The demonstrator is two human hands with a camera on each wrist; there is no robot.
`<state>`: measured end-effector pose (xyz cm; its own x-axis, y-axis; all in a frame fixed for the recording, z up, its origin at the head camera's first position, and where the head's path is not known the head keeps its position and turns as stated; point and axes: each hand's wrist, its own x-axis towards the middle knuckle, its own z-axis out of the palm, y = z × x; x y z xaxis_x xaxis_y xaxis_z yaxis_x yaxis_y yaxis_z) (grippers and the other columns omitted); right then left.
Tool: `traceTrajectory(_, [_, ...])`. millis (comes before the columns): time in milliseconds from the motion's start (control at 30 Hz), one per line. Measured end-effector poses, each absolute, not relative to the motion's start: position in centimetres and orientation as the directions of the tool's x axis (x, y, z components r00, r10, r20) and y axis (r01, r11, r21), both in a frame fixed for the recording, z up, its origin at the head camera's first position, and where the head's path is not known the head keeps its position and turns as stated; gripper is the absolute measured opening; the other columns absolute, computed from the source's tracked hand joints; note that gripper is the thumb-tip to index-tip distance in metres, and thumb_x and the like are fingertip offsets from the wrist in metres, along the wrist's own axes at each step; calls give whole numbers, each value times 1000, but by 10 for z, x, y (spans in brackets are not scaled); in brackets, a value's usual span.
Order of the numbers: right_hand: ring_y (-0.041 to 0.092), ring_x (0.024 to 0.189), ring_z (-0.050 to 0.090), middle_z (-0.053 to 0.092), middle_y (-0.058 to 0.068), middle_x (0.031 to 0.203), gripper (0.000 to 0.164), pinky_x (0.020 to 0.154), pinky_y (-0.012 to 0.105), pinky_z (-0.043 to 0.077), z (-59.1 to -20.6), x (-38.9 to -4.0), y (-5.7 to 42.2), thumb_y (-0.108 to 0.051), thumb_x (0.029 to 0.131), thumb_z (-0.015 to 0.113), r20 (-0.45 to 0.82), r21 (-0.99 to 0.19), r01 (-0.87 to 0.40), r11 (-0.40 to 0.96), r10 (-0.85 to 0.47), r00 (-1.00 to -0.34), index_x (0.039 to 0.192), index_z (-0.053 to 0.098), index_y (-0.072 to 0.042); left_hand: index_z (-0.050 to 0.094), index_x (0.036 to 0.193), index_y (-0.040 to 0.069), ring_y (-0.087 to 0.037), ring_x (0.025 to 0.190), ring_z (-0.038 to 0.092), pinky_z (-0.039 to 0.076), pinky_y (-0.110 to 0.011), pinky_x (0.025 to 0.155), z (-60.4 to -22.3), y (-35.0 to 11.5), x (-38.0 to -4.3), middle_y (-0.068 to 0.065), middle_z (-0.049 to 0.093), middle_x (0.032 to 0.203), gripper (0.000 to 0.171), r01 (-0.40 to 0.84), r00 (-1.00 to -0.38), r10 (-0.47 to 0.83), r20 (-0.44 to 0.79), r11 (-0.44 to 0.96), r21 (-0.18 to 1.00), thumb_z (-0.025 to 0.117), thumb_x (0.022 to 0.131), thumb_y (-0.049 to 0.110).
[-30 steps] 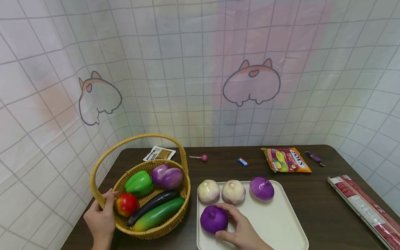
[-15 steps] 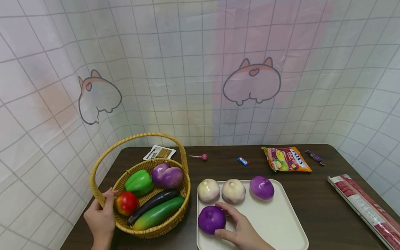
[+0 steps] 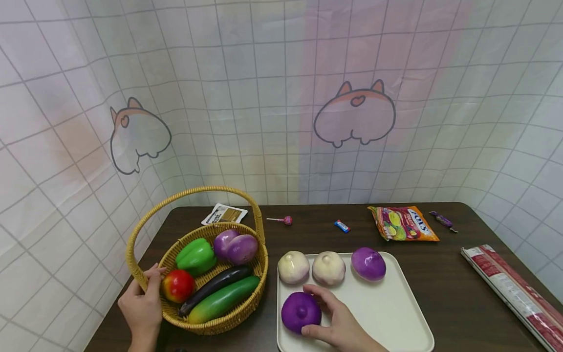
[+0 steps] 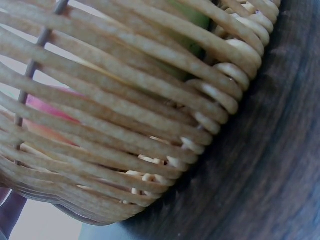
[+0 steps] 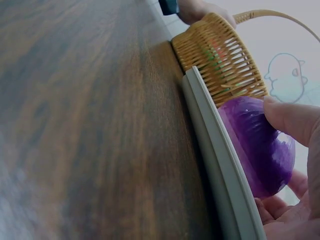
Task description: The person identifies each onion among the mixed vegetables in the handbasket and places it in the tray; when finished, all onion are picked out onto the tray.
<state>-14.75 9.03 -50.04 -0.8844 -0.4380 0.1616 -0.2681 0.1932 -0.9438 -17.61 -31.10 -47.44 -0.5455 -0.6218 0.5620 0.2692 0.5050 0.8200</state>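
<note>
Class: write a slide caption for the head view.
Left hand grips a wicker basket of produce; right hand holds a purple bulb in a pale tray.

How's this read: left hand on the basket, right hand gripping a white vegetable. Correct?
Not quite: the vegetable gripped by the right hand is purple, as the head view shows. The left hand is on the basket, as you said.
</note>
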Motion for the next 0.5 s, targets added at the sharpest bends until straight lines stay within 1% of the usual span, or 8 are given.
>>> traceTrajectory(167, [12, 130, 47, 47, 17, 144, 74, 105, 15, 31, -502, -148, 91, -20, 81, 80, 188, -943, -289, 167, -448, -874, 142, 43, -1, 74, 82, -3, 9, 90, 65, 47, -8, 80, -474, -311, -176, -16, 74, 85, 13, 273, -550, -619, 561, 501, 821, 69, 90, 7])
traceTrajectory(300, [11, 130, 47, 47, 18, 144, 72, 106, 14, 30, -503, -148, 91, -19, 80, 80, 212, -940, -307, 146, -455, -865, 141, 44, -1, 74, 82, -3, 9, 90, 65, 47, -8, 80, -474, -310, -175, -17, 74, 85, 14, 271, -551, -620, 558, 499, 823, 68, 90, 7])
traceTrajectory(500, [11, 124, 51, 50, 15, 138, 66, 104, 19, 38, -505, -149, 91, -16, 81, 79, 286, -920, -376, 106, -472, -834, 138, 49, -4, 74, 83, -2, 8, 90, 65, 47, -7, 80, -474, -311, -176, -15, 74, 86, 15, 263, -552, -621, 556, 504, 823, 69, 90, 9])
